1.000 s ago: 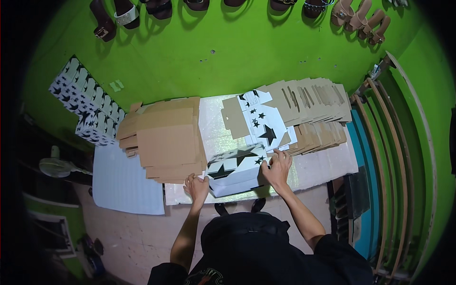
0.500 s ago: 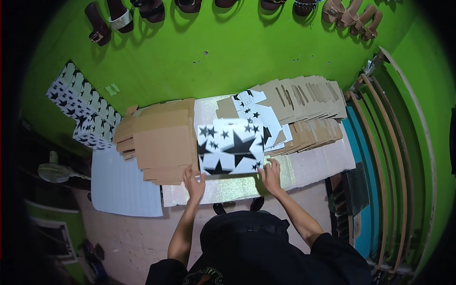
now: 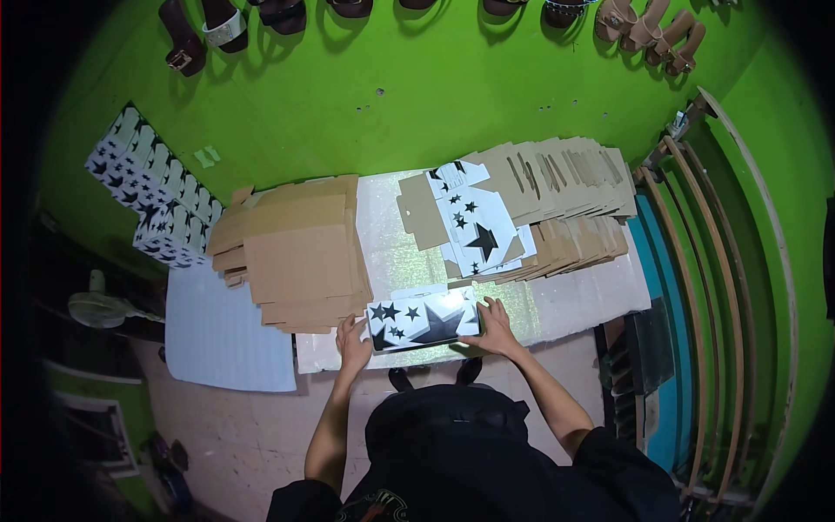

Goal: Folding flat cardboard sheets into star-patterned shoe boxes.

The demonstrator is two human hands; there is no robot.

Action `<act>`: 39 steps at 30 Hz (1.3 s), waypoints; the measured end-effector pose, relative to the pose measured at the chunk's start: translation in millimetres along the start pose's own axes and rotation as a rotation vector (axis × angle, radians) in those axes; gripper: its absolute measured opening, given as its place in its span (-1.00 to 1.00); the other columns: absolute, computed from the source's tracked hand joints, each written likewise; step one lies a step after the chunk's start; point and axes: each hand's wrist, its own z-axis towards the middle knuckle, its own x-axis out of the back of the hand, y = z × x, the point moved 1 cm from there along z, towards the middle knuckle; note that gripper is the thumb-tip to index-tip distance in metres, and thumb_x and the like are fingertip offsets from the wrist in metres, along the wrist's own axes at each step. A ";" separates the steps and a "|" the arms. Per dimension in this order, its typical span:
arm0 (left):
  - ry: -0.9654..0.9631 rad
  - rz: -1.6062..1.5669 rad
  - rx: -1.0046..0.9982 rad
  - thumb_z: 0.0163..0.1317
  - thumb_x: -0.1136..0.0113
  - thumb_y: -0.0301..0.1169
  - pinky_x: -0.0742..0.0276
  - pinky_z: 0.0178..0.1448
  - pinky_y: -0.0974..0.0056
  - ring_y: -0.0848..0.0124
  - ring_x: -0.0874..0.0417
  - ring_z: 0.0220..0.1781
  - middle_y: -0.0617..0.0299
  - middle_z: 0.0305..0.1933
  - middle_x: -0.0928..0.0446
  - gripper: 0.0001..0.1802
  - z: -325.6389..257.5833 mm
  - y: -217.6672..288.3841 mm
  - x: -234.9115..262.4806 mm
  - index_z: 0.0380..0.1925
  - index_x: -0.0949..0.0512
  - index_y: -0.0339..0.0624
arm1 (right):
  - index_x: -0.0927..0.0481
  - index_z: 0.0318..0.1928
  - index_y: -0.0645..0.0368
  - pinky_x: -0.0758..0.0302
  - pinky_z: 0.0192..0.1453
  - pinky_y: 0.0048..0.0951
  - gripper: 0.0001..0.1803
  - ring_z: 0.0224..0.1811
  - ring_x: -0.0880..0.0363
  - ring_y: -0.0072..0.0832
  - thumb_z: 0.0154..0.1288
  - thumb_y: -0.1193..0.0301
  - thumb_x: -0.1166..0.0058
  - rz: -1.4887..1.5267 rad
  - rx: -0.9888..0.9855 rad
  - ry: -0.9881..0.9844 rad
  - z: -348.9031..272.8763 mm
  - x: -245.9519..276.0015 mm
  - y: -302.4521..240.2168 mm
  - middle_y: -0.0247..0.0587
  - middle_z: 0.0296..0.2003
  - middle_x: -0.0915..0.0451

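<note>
A white cardboard box point(image 3: 417, 322) printed with black stars is between my hands at the table's near edge. Its starred face points up at me, and a narrow white flap sticks out along its far side. My left hand point(image 3: 353, 346) grips the left end, with the fingertips at the corner. Against the right end presses my right hand point(image 3: 492, 331), its thumb along the near edge and its fingers behind the corner. Beyond the box, a flat star-printed box blank point(image 3: 483, 230) lies on top of brown cardboard.
Flat brown cardboard sheets point(image 3: 300, 235) are piled at left. Overlapping cardboard blanks point(image 3: 565, 187) fill the table's right side. Finished-looking starred boxes point(image 3: 161, 178) are stacked at far left, near a fan point(image 3: 100, 306). Sandals point(image 3: 228, 30) hang on the green wall; a wooden rack point(image 3: 696, 226) stands right.
The box has tipped and come down nearer to me, so its top face looks shorter. Both hands stay at its ends, and more of the flat starred blank now shows.
</note>
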 end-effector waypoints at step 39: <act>-0.106 0.326 -0.419 0.05 -0.43 -0.16 0.31 0.47 -0.59 -0.22 0.11 0.64 -0.05 0.57 -0.13 -0.72 -36.6 53.3 -2.6 -0.39 -0.72 -0.14 | -0.72 -0.29 0.12 0.24 0.55 0.45 -0.73 0.59 0.09 0.12 0.26 0.17 -0.23 -0.387 0.338 -0.053 -15.6 -4.6 -34.1 -0.02 0.45 -0.22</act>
